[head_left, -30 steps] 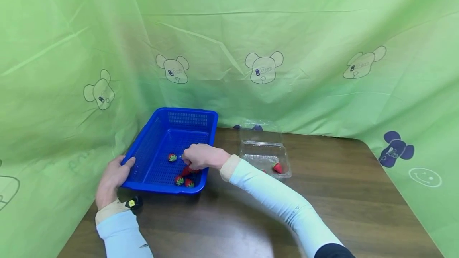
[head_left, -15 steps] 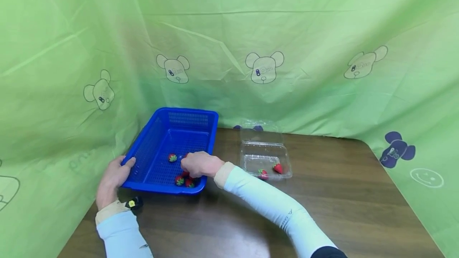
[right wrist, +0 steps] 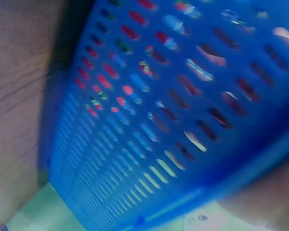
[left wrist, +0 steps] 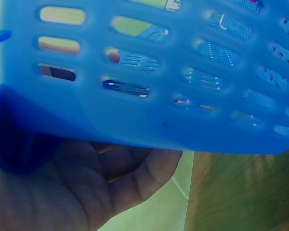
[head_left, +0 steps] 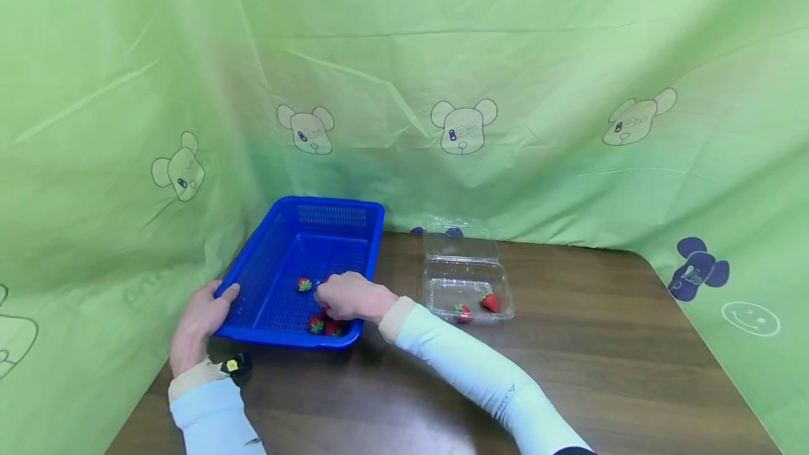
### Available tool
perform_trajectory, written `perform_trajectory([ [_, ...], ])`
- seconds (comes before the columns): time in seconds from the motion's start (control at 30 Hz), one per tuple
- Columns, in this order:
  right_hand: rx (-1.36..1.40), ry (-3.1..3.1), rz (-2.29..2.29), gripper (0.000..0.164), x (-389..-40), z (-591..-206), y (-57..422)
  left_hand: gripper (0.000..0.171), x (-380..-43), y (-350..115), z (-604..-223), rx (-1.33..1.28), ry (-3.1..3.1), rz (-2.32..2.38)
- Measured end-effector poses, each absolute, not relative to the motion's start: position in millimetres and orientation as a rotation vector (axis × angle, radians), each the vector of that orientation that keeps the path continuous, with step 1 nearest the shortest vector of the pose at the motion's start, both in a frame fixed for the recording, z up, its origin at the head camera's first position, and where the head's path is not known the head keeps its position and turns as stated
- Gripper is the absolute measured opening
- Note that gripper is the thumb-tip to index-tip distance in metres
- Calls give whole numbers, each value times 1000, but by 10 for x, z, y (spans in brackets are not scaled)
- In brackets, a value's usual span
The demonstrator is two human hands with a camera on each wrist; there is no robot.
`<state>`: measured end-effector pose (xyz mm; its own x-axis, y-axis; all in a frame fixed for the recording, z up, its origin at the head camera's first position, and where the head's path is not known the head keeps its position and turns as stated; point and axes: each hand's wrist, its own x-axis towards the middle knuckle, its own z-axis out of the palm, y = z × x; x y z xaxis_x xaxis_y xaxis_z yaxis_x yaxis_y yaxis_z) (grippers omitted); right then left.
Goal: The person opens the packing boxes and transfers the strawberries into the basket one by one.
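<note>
A blue slotted plastic basket [head_left: 284, 314] stands on the left of the table. My left hand [head_left: 199, 318] grips its near left rim, thumb over the edge; in the left wrist view the fingers [left wrist: 144, 180] bend beneath the rim. Reaching over the right side, my right hand [head_left: 349, 297] is down inside the basket among the strawberries [head_left: 316, 324]. Its fingertips are hidden, so whether it pinches a strawberry cannot be seen. One strawberry [head_left: 304, 284] lies apart, left of that hand. In the right wrist view, red fruit shows through the basket's wall [right wrist: 135, 120].
Right of the basket, a clear plastic clamshell box [head_left: 468, 279] lies with its lid back; two strawberries [head_left: 489, 302] are near its front right. A green curtain [head_left: 404, 55] hangs behind and at the sides of the brown wooden table [head_left: 569, 343].
The right hand has shifted slightly to the left inside the basket, and its forearm uncovers a second strawberry in the clear box. The left hand keeps its grip on the rim.
</note>
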<state>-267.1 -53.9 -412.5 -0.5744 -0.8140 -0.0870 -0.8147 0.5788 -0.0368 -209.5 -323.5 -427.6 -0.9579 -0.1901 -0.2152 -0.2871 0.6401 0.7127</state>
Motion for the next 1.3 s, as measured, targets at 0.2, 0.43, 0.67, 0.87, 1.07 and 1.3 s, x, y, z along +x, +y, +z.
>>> perform_trajectory([
  [0.2,-1621,2805,-216,24,-2572,-4003,-322,72,-2087,-3255,-4299,-394,2717,1207],
  [0.43,-1602,2929,-319,21,-2542,-3877,152,70,-2137,-3235,-4334,-343,2764,1194],
  [0.67,-1492,2996,-355,18,-2556,-3863,567,76,-2086,-3326,-4327,-378,2706,1182],
  [0.87,-1368,3064,-349,17,-2641,-3928,1018,79,-2118,-3277,-4309,-345,2702,1196],
  [1.07,-938,3100,-290,22,-2655,-3982,1434,78,-2118,-3243,-4284,-358,2668,1219],
  [1.3,-678,3002,-237,14,-2675,-4071,1678,79,-2121,-3263,-4279,-372,2672,1219],
])
